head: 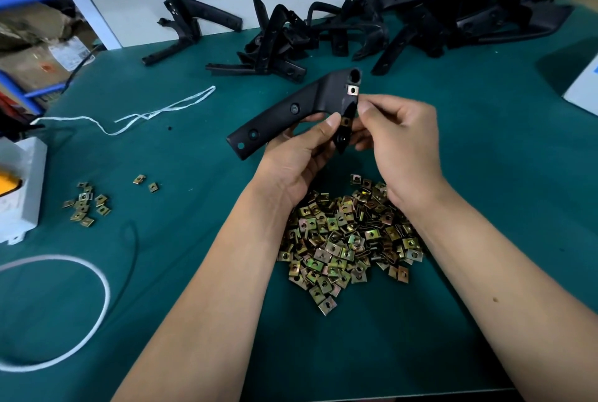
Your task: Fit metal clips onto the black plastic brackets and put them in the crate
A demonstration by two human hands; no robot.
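1. Black plastic bracket, long and angled, held up above the green table mat at the middle of the view, one silver metal clip already seated near its top end.
2. Far left: grey-white box with a yellow part, lying at the mat's edge.
3. Near it, a loop of white cord and a strand of white string, lying loose on the mat.
4. Just right of the box, a small cluster of brass-coloured square metal clips, plus two stray clips a little apart.
5. Left hand wrapped under the bracket, thumb pressed on its front face, fingers curled round the back and clamped on it.
6. Below both hands, a large heap of brass-coloured clips, resting on the mat between the forearms.
7. Right hand touching the bracket's lower right edge, thumb and forefinger pinched together there; hard to tell whether a clip was pinched between them.
8. Along the back, from centre to right, a pile of black plastic brackets, tangled together, with one separate bracket to its left.
9. Far right edge: corner of a pale box, partly cut off.
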